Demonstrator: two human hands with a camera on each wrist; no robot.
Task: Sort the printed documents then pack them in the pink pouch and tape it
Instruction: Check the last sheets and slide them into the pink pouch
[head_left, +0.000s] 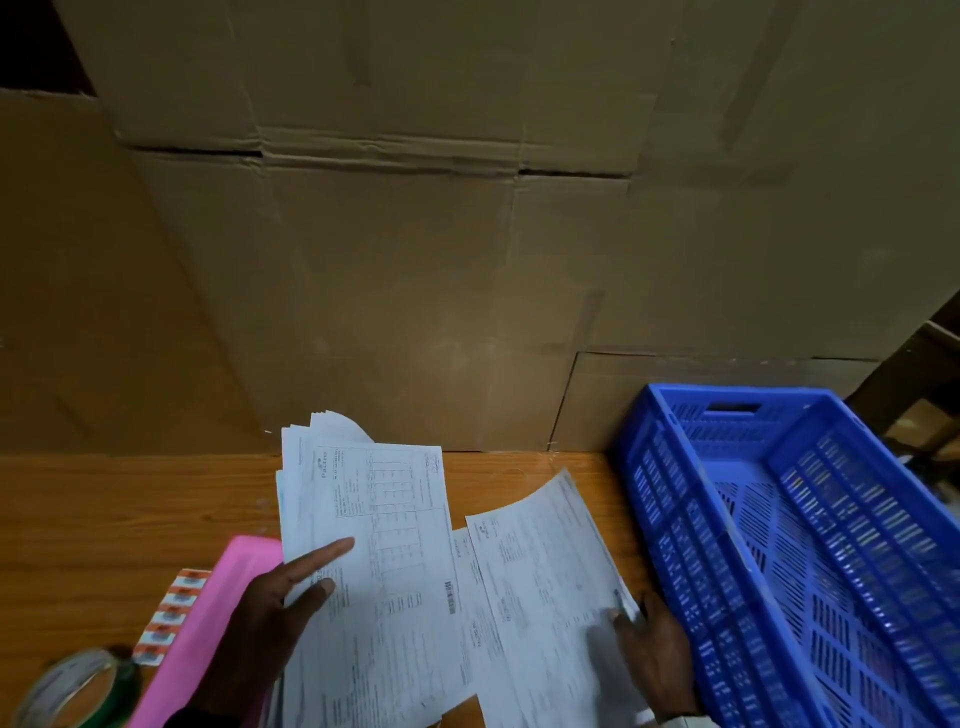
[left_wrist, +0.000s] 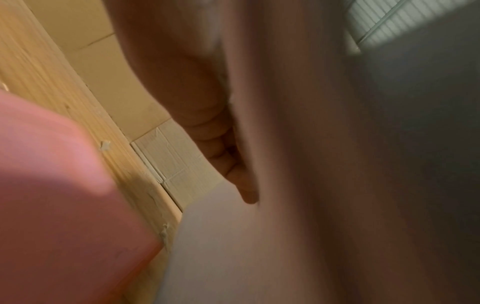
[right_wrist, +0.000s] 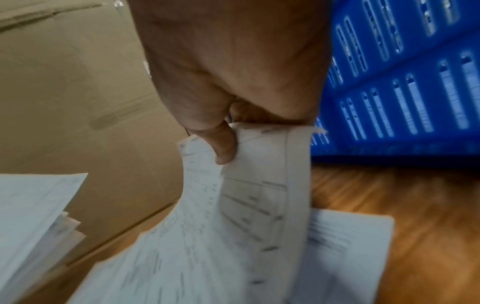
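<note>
My left hand holds a stack of printed documents tilted up off the wooden table. Its index finger and thumb lie on the top page, and the other fingers curl behind the blurred pages. My right hand pinches the near edge of a single printed sheet, which is lifted and curved. In the right wrist view the thumb presses on that sheet. Another sheet lies flat between them. The pink pouch lies under my left forearm.
A blue slatted crate stands right of the papers, close to my right hand. A tape roll and a strip of orange stickers lie at the near left. Tall cardboard boxes wall off the table's back edge.
</note>
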